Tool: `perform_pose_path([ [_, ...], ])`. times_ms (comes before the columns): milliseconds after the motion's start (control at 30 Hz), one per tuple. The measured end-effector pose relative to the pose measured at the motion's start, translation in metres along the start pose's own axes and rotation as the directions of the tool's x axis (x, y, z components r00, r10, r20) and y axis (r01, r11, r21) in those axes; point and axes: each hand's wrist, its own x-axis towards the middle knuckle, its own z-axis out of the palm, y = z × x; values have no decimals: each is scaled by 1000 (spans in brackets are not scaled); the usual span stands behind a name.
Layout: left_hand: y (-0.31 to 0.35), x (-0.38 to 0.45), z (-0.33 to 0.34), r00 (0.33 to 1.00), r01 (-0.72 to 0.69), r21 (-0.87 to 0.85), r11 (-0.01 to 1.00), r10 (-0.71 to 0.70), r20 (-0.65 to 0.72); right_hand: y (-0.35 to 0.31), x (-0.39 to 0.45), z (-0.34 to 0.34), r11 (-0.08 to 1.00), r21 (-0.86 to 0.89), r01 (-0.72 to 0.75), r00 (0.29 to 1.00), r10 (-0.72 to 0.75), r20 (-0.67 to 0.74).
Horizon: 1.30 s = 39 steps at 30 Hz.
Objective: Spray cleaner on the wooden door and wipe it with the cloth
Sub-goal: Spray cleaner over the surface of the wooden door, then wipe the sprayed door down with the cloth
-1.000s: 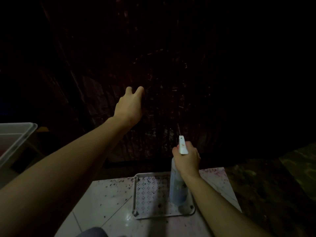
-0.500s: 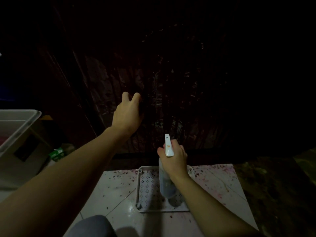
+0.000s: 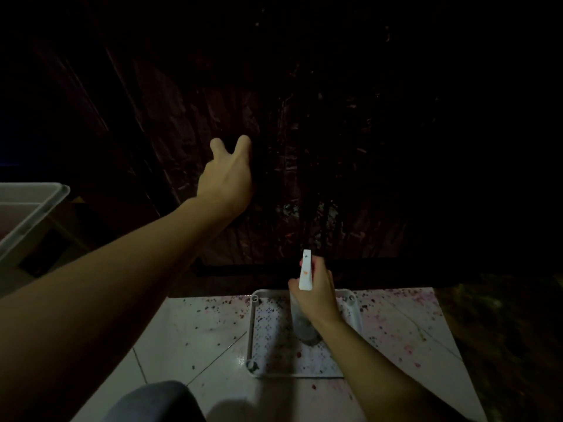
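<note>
The dark wooden door (image 3: 350, 166) fills the upper view, streaked with wet marks. My left hand (image 3: 227, 178) is stretched out against it, fingers bent over a dark cloth (image 3: 259, 172) that barely shows at the hand's right edge. My right hand (image 3: 316, 293) grips the neck of a clear spray bottle (image 3: 301, 324) with a white nozzle (image 3: 305, 271) pointing at the door. The bottle's base is down in a white perforated tray (image 3: 253, 330).
The tray lies on a white speckled tiled slab (image 3: 195, 333) below the door. A grey plastic bin (image 3: 27, 208) stands at the left. Dark rough ground (image 3: 502, 345) lies to the right. A grey rounded shape (image 3: 152, 400) shows at the bottom edge.
My right hand has brought the spray bottle left and down into the tray. My left hand stays against the door, shifted only slightly.
</note>
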Motion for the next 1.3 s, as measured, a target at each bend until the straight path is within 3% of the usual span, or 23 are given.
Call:
perform_pose_path([
  [233,-1,2,6,999,7,-33,999,-9,-41,33,15,13,999,-12,-50,998,50,32],
  [400,0,3,11,997,2,-77,997,-7,-71,53,17,17,992,70,-109,992,104,68],
  [667,2,3,12,995,2,-125,992,-15,-99,64,13,17,992,86,-95,992,88,89],
  [900,6,2,10,995,48,-128,991,-59,-78,66,5,-5,993,-45,-105,971,112,209],
  [1000,11,0,5,996,71,-121,990,-77,-46,51,6,-26,968,-251,12,934,79,348],
  [1067,17,-2,-1,996,82,-134,988,-85,-15,25,9,-42,946,-301,122,950,-24,310],
  [1133,19,-2,-7,995,96,-165,982,-93,24,-15,14,-54,959,-187,213,975,-196,106],
  [1200,21,1,-16,995,96,-216,972,-93,24,-71,20,-64,973,68,221,975,-219,-28],
  [1233,23,3,-21,996,79,-249,965,-85,-12,-103,20,-67,956,242,169,984,-178,17],
  [1300,34,3,-38,989,70,-361,930,-114,-100,-165,14,-74,850,526,-24,964,-121,239],
])
